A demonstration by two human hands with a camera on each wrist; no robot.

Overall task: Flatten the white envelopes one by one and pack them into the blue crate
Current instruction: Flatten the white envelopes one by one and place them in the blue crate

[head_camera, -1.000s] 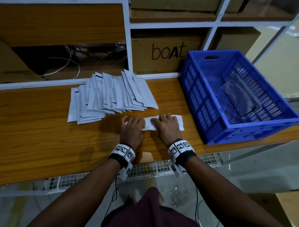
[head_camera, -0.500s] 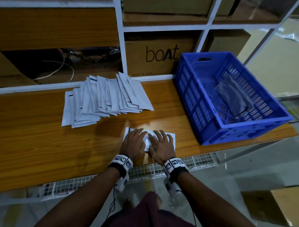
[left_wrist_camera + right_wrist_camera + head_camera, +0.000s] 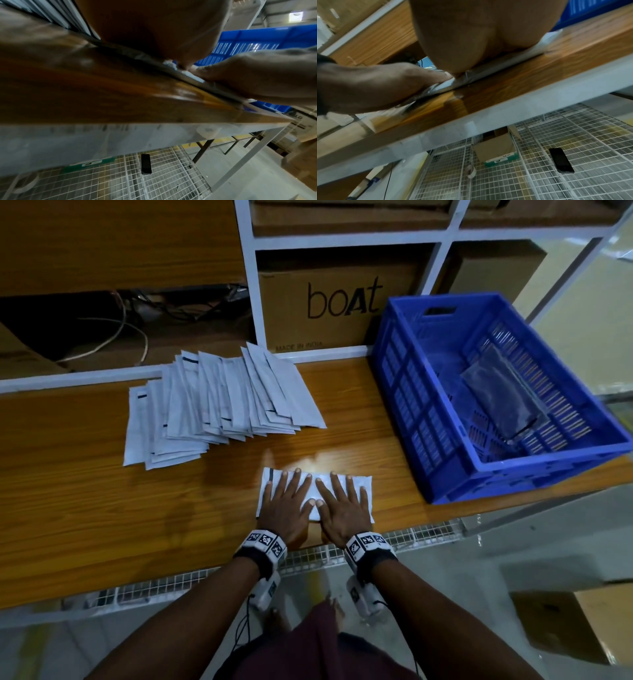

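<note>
Inside blue crate (image 3: 424, 412), dark pouch (image 3: 503, 398).

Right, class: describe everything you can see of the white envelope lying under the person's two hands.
The white envelope lies flat, long side across, near the front edge of the wooden shelf, apart from the fanned pile of envelopes behind it and left of the blue crate. It looks like thin, slightly crinkled plastic or paper, with a dark stripe by its left end. The left hand and right hand press on it with spread, straight fingers, thumbs nearly meeting at its middle.
</note>
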